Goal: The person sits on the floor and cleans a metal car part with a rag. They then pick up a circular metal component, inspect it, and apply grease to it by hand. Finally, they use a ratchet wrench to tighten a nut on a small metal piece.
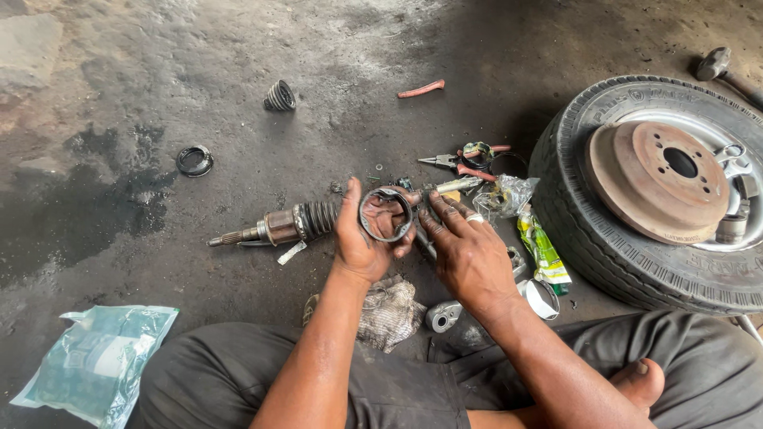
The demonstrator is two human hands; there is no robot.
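Note:
My left hand [359, 242] grips a greasy metal ring-shaped joint cage [386, 214], holding it upright above the floor. My right hand [467, 250] is beside it, fingers spread, with the fingertips touching the ring's right edge; a ring sits on one finger. Just left of the hands lies a drive axle shaft [274, 226] with a ribbed black rubber boot on the concrete floor. A dirty rag [389, 311] lies under my wrists.
A tyre [592, 226] with a rusty brake drum [656, 179] on it lies at right. Pliers [465, 164], a green grease packet [542, 253], a metal cup [543, 299], a rubber boot [280, 96], a black seal ring [195, 160] and a plastic bag [95, 361] lie around.

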